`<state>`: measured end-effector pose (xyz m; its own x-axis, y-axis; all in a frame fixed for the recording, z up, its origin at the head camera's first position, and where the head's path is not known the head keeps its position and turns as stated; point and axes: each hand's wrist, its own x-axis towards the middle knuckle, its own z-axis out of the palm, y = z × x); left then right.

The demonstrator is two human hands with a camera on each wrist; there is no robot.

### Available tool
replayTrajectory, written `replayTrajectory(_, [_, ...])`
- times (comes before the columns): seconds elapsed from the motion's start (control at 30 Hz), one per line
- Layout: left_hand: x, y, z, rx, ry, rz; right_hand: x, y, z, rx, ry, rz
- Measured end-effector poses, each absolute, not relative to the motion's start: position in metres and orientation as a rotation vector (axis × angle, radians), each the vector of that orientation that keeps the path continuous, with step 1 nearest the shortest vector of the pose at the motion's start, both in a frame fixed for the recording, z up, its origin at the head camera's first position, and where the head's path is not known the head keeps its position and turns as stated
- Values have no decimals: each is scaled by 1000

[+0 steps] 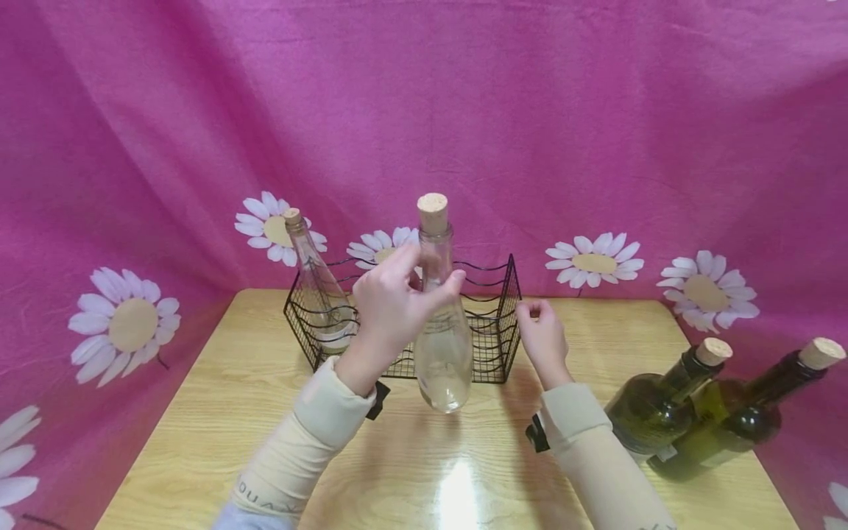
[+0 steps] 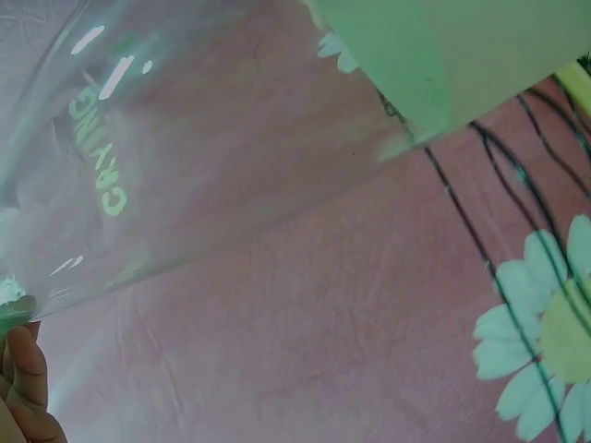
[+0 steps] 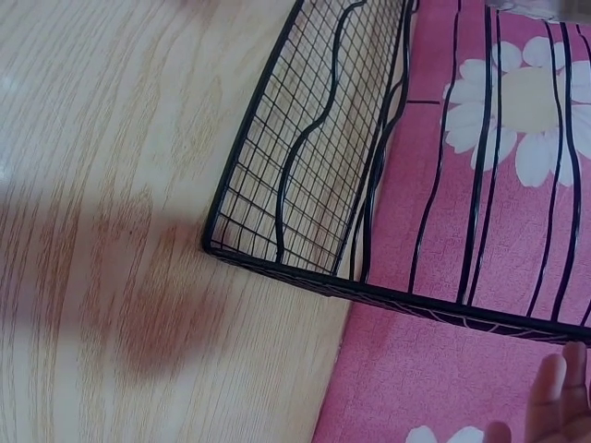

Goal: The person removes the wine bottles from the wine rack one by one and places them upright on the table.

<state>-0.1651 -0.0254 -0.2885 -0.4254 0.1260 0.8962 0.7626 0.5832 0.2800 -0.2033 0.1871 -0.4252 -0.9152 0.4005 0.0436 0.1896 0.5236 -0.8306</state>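
Note:
My left hand (image 1: 391, 302) grips a clear glass bottle (image 1: 445, 353) by its neck, below the cork (image 1: 433, 212). The bottle hangs nearly upright in front of a black wire rack (image 1: 490, 346). Clear glass with pale lettering (image 2: 97, 152) fills much of the left wrist view, my fingertips (image 2: 28, 369) at its lower left. My right hand (image 1: 545, 337) is at the rack's right end, fingers loosely bent. In the right wrist view its fingertips (image 3: 547, 392) reach the rack's side rail (image 3: 443, 314); contact is hard to tell.
A second corked clear bottle (image 1: 318, 276) leans in the rack's left end. Two dark green corked bottles, one nearer (image 1: 652, 412) and one farther right (image 1: 735, 427), stand on the wooden table (image 1: 218, 412). A pink cloth (image 1: 530, 132) with daisies hangs behind.

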Motion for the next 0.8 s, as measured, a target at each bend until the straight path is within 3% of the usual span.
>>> replayTrajectory(0.8, [-157, 0, -328, -860, -1912, -880, -203, 188, -422, -505, -2554, 1301])
